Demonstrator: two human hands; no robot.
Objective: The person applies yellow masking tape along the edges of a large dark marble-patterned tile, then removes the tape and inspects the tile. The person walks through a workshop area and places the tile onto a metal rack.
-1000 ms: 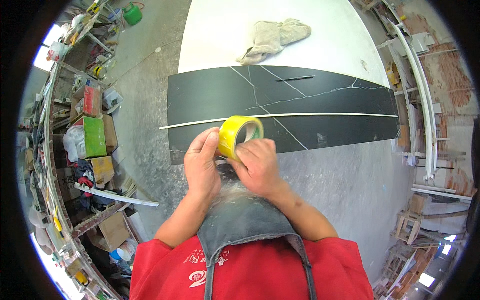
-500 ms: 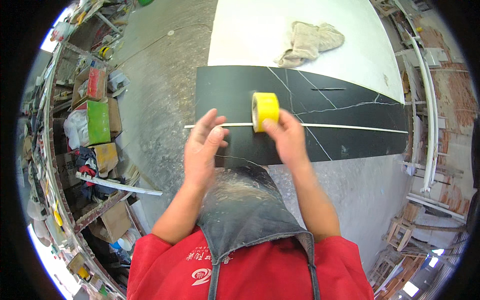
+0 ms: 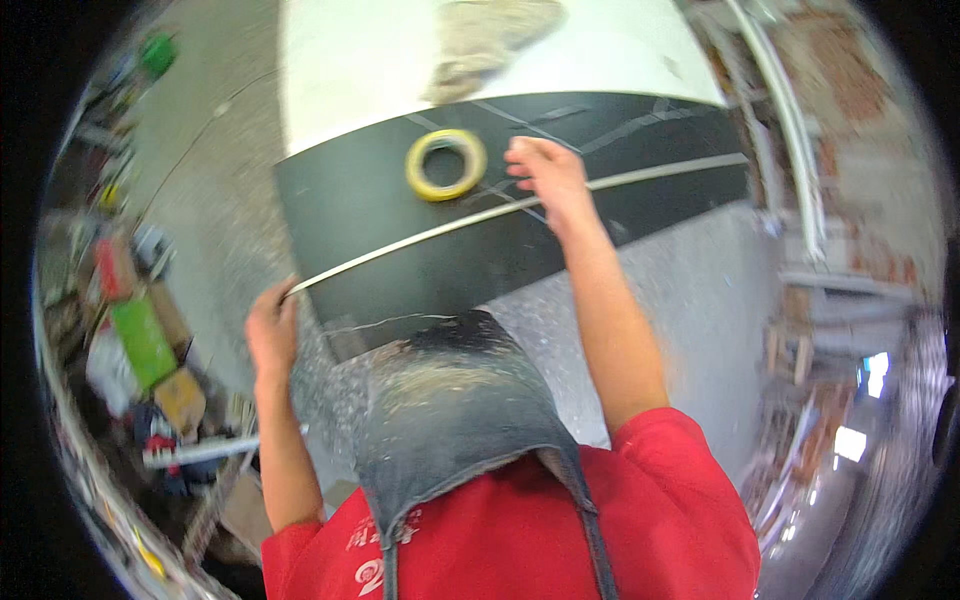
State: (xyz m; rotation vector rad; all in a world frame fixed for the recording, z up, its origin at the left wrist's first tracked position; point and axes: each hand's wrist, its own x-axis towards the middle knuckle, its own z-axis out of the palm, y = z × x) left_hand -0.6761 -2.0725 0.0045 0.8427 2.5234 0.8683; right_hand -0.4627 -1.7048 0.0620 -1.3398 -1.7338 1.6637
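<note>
Black slab (image 3: 440,270) is crossed by white strip (image 3: 430,233) — pinched by left hand (image 3: 271,328), presumably for control. Right hand (image 3: 558,185) is loosely spread.

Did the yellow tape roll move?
Yes: the yellow tape roll went forward, from above the near edge of the black slab to flat on its far half.

Yellow tape roll (image 3: 440,191) and thin white strip (image 3: 500,211) on black slab (image 3: 345,205).
</note>
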